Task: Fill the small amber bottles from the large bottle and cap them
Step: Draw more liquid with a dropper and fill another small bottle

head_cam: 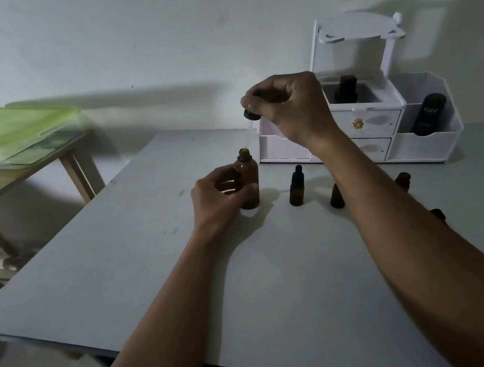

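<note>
The large amber bottle (pixel 248 182) stands uncapped on the grey table (pixel 136 247), and my left hand (pixel 220 197) grips its side. My right hand (pixel 288 106) holds the dropper cap (pixel 250 114) above and just right of the bottle's mouth, its clear glass pipette (pixel 247 136) pointing down toward the neck. A small amber bottle with a black dropper cap (pixel 296 187) stands to the right. Another small bottle (pixel 336 197) is partly behind my right forearm. Two more small bottles (pixel 403 180) (pixel 438 213) peek out beyond that arm.
A white organiser (pixel 384 129) with drawers stands at the table's back right and holds a dark bottle (pixel 346 89) and a black tube (pixel 428 114). A wooden side table (pixel 11 175) with a green-lidded box (pixel 3 126) stands at the left.
</note>
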Tool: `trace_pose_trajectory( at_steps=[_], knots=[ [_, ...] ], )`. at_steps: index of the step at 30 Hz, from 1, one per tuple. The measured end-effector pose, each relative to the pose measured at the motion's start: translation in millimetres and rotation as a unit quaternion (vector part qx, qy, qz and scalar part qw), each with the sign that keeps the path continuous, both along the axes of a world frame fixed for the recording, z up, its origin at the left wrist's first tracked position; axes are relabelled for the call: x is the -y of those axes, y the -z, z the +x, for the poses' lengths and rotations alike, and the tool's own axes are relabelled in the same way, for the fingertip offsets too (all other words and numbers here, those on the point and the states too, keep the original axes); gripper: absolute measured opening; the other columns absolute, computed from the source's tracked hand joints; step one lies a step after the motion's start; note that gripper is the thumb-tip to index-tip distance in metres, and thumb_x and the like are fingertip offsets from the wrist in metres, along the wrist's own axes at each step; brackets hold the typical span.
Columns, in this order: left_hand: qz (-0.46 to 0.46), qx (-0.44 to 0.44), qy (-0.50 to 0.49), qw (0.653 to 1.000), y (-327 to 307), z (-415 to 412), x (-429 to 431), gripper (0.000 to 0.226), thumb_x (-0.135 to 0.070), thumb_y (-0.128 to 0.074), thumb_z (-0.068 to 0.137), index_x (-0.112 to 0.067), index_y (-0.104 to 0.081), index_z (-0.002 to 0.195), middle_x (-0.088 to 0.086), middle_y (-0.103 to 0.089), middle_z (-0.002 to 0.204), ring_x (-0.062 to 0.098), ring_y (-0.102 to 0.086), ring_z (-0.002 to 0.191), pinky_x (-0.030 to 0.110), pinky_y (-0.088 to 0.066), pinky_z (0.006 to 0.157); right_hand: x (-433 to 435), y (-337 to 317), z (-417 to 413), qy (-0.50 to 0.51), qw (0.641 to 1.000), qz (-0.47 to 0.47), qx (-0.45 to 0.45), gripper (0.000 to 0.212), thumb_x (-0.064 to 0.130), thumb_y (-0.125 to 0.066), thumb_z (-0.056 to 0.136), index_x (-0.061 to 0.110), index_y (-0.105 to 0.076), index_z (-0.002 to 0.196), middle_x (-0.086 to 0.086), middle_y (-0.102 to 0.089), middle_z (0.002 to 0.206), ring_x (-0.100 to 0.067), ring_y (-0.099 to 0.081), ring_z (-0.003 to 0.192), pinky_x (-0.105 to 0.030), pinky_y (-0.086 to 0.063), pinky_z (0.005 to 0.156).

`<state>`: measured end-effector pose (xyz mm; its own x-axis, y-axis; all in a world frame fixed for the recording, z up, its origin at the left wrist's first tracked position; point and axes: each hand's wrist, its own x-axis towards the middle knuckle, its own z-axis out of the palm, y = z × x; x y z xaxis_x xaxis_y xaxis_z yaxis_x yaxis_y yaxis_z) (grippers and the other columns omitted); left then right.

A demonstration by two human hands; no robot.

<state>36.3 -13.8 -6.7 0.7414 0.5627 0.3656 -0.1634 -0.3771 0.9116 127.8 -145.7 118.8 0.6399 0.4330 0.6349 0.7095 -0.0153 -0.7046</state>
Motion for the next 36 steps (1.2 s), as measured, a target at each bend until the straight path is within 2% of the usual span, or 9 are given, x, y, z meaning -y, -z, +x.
trace_pose_trajectory(
  at_steps=[7,10,13,16,21,24,27,31,36],
  knots=[
    [0.008,-0.003,0.000,1.000,0,-1,-2,0.049,-0.019,-0.086,0.069,-0.020,-0.072,0.116,-0.008,-0.074,0.094,0.000,-0.070,0.086,0.012,-0.054,0.071,-16,30,7,-0.015,0.992,-0.122,-0.002,0.011,0.015,-0.079,0.083,0.007,-0.079,0.090,-0.003,-0.078,0.081,-0.008,-0.075,0.073,-0.021,-0.060,0.077],
    [0.011,-0.007,0.001,1.000,1,1,-2,0.047,-0.019,-0.086,0.069,-0.022,-0.072,0.114,-0.011,-0.073,0.092,-0.003,-0.070,0.083,0.011,-0.053,0.070,-21,40,9,-0.001,0.990,-0.141,-0.008,0.011,0.019,-0.080,0.082,0.010,-0.080,0.088,-0.001,-0.078,0.080,-0.006,-0.073,0.071,-0.014,-0.054,0.067],
    [0.009,-0.008,-0.001,1.000,2,1,-3,0.047,-0.020,-0.086,0.069,-0.021,-0.072,0.115,-0.010,-0.074,0.094,-0.001,-0.070,0.084,0.011,-0.053,0.069,-22,41,10,0.007,0.990,-0.139,-0.013,0.011,0.019,-0.081,0.082,0.009,-0.080,0.086,-0.001,-0.077,0.077,-0.003,-0.069,0.064,-0.008,-0.047,0.059],
    [0.017,-0.006,0.000,1.000,2,1,-4,0.051,-0.022,-0.086,0.070,-0.018,-0.071,0.119,-0.006,-0.074,0.097,-0.002,-0.070,0.085,0.012,-0.055,0.071,-23,41,9,0.020,0.991,-0.132,0.000,0.009,0.017,-0.081,0.082,0.008,-0.080,0.084,0.001,-0.074,0.073,0.002,-0.065,0.059,-0.007,-0.048,0.059],
    [0.024,-0.005,0.006,1.000,3,2,-5,0.053,-0.021,-0.085,0.071,-0.016,-0.069,0.122,-0.004,-0.073,0.099,0.001,-0.070,0.087,0.017,-0.057,0.075,-27,43,6,0.044,0.991,-0.120,0.027,0.011,0.016,-0.080,0.082,0.006,-0.080,0.082,-0.003,-0.077,0.078,-0.005,-0.067,0.062,-0.013,-0.053,0.065],
    [0.021,-0.008,0.006,1.000,3,2,-4,0.052,-0.022,-0.085,0.072,-0.018,-0.069,0.121,-0.008,-0.072,0.097,-0.004,-0.069,0.085,0.013,-0.055,0.072,-28,43,6,0.049,0.991,-0.119,0.029,0.010,0.017,-0.080,0.082,0.006,-0.080,0.082,-0.004,-0.077,0.078,-0.007,-0.069,0.064,-0.017,-0.056,0.067],
    [0.018,-0.003,0.004,1.000,2,2,-2,0.051,-0.019,-0.085,0.072,-0.016,-0.070,0.120,-0.005,-0.073,0.098,-0.001,-0.069,0.086,0.010,-0.054,0.070,-26,41,3,0.050,0.992,-0.113,0.019,0.011,0.019,-0.081,0.082,0.008,-0.080,0.083,-0.002,-0.078,0.078,-0.010,-0.072,0.069,-0.024,-0.060,0.074],
    [0.008,-0.003,0.002,1.000,2,1,-3,0.052,-0.019,-0.086,0.070,-0.017,-0.071,0.119,-0.004,-0.075,0.100,0.003,-0.071,0.089,0.015,-0.057,0.073,-19,24,-1,0.033,0.998,-0.062,0.000,0.013,0.020,-0.080,0.083,0.008,-0.079,0.087,-0.002,-0.078,0.078,-0.006,-0.074,0.069,-0.020,-0.061,0.073],
    [-0.005,-0.005,0.005,1.000,1,-2,0,0.052,-0.017,-0.086,0.071,-0.017,-0.070,0.120,-0.005,-0.074,0.100,0.001,-0.070,0.090,0.010,-0.053,0.070,-6,-18,-6,0.031,0.999,-0.001,0.015,0.013,0.019,-0.079,0.084,0.007,-0.079,0.088,0.000,-0.077,0.075,-0.004,-0.074,0.066,-0.017,-0.059,0.072]
  ],
)
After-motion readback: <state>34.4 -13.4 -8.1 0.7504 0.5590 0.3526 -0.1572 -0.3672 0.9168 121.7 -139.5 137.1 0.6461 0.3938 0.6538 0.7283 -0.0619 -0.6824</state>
